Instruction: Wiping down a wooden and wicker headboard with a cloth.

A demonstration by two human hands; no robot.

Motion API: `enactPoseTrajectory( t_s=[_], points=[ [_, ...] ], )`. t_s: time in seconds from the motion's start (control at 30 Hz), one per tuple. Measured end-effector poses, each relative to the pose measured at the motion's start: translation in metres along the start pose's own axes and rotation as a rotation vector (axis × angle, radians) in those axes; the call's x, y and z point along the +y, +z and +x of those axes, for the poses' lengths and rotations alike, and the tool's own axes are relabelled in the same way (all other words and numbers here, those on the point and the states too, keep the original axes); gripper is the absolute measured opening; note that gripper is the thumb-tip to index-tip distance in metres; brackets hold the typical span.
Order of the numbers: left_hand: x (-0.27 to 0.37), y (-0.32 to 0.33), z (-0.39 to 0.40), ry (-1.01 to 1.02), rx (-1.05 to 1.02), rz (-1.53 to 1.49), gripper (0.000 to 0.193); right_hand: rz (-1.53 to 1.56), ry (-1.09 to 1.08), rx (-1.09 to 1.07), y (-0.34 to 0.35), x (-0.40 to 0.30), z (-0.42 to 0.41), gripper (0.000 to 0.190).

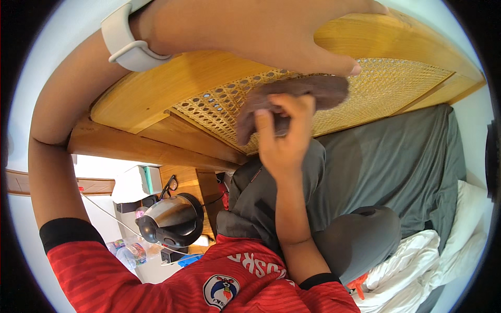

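Note:
My right hand (285, 137) pinches a brown cloth (325, 92), blurred, against the woven cane panel (391, 86) of a wooden bed board. Thumb and fingers are bent around a bunched part, and the rest spreads over the cane. Above it, my left hand (274, 35) reaches across the board's upper wooden rail (372, 33) with the thumb spread wide from the fingers. Some of its fingers are cut off by the picture's edge, and whether it presses on the rail is unclear. A pale watch strap (121, 39) circles my left wrist.
A dark grey sheet (383, 156) covers the mattress beneath my legs. White bedding (415, 258) lies at lower right. To the left, an electric kettle (172, 219) and eyeglasses (170, 186) are by a wooden surface (178, 172), with plastic bottles (133, 254) and a white cable (109, 213) nearby.

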State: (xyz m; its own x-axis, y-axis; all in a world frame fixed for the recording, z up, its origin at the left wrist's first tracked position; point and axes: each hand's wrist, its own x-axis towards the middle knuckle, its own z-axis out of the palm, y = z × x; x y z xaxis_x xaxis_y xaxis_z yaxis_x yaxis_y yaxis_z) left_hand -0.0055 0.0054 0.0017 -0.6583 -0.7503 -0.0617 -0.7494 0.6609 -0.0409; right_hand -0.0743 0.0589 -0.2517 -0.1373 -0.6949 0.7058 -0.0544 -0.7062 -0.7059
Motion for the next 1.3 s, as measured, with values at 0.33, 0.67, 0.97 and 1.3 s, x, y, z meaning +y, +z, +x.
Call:
enactPoseTrajectory(
  t_s=[0.33,0.67,0.97,1.3],
  points=[
    [0.003,-0.001,-0.004,-0.028,0.017,0.048,0.081,0.103,0.228,0.26,-0.015,0.017,0.015,0.029],
    [0.003,0.002,-0.009,-0.032,0.092,0.093,0.077,-0.097,0.009,-0.086,0.018,-0.009,-0.01,0.031],
    [0.005,-0.006,-0.017,-0.065,0.068,0.049,0.078,0.21,0.351,0.306,-0.011,0.02,0.011,0.024],
    [-0.015,0.015,-0.015,0.107,0.265,0.112,0.078,0.068,0.039,-0.113,0.049,-0.031,-0.034,0.029]
  ],
)
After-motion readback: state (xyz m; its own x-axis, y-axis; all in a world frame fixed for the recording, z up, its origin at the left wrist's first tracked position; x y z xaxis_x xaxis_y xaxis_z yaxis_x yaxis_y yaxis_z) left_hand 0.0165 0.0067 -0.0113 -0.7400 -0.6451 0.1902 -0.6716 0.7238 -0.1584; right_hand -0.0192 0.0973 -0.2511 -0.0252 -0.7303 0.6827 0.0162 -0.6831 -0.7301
